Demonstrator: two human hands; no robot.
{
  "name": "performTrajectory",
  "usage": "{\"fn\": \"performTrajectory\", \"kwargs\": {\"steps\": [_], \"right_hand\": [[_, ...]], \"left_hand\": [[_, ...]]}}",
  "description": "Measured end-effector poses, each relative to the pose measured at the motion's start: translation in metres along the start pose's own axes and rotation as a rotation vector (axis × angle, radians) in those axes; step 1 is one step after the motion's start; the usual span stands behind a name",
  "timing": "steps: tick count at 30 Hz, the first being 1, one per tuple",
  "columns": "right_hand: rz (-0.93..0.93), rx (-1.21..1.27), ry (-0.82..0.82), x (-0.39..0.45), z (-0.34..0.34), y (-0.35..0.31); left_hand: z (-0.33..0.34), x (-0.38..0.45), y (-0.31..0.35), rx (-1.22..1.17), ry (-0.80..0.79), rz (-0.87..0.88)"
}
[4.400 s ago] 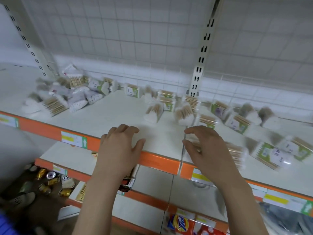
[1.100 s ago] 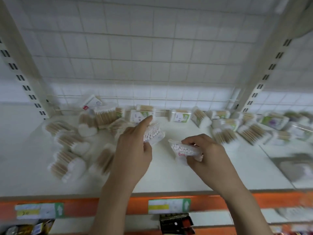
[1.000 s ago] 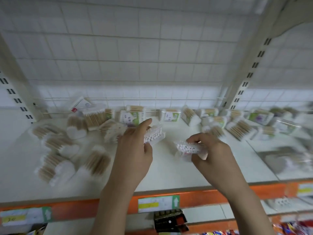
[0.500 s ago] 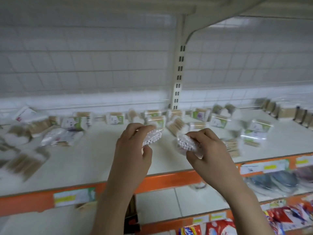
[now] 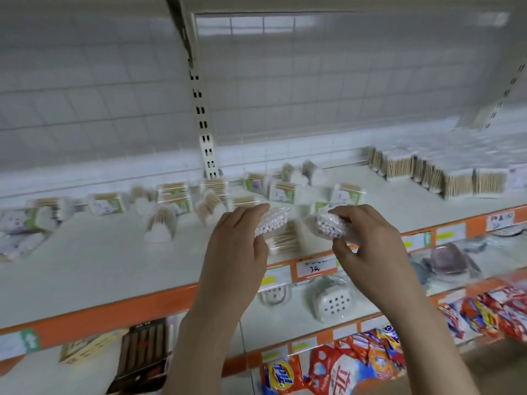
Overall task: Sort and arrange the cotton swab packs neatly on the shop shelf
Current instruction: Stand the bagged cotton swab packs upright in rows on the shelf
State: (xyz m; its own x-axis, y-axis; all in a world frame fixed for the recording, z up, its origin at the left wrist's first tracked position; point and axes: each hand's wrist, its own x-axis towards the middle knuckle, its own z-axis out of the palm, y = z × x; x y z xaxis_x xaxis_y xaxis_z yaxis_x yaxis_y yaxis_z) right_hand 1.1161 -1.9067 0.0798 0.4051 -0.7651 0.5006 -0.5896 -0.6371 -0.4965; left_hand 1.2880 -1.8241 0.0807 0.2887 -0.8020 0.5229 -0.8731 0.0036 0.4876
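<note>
Left hand (image 5: 236,246) pinching a clear pack of white-tipped swabs (image 5: 272,220), fingers on top and thumb beneath; pack juts out past the fingertips toward the right hand, long axis slanting up and away to the right. Right hand (image 5: 368,240) likewise curled round a second clear pack (image 5: 330,228), gripped at the fingertips, white tips facing the left hand. Both packs lifted off the shelf (image 5: 99,260), held side by side with a small gap between them (no contact visible).

Directly under that gap, just beyond the knuckles: one loose pack of wooden-stick swabs (image 5: 285,239) lying flat near the shelf's front edge. Farther out, beyond both hands and spreading off to the left: scattered green-labelled packs (image 5: 282,192) and heart-shaped packs (image 5: 159,226), lying at mixed angles toward the back wall.

Far out past the right hand, up and to the right: tidy upright row of stacked packs (image 5: 456,178) against the wall. Probably the model for arrangement, though blur hides the pack type.

Judgement: sorted zone lies to the right, so right hand nearer to it; left-hand pack has farther to travel, across the loose pack below. Long axes of held packs not yet matched to that row; some turning likely needed before setting down.

Below the shelf edge (not task items): detergent bags (image 5: 336,369).
</note>
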Motion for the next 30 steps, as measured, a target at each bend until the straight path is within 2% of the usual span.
{"fn": "performTrajectory", "kwargs": {"steps": [19, 26, 30], "right_hand": [[0.012, -0.074, 0.056, 0.077, 0.003, 0.086], [0.014, -0.069, 0.078, 0.101, -0.023, 0.151], [-0.051, -0.054, 0.031, 0.12, -0.042, 0.196]], "left_hand": [[0.085, 0.11, 0.01, -0.038, -0.052, 0.11], [0.132, 0.138, 0.044, -0.037, -0.02, 0.103], [0.169, 0.151, 0.078, -0.032, 0.031, 0.051]]}}
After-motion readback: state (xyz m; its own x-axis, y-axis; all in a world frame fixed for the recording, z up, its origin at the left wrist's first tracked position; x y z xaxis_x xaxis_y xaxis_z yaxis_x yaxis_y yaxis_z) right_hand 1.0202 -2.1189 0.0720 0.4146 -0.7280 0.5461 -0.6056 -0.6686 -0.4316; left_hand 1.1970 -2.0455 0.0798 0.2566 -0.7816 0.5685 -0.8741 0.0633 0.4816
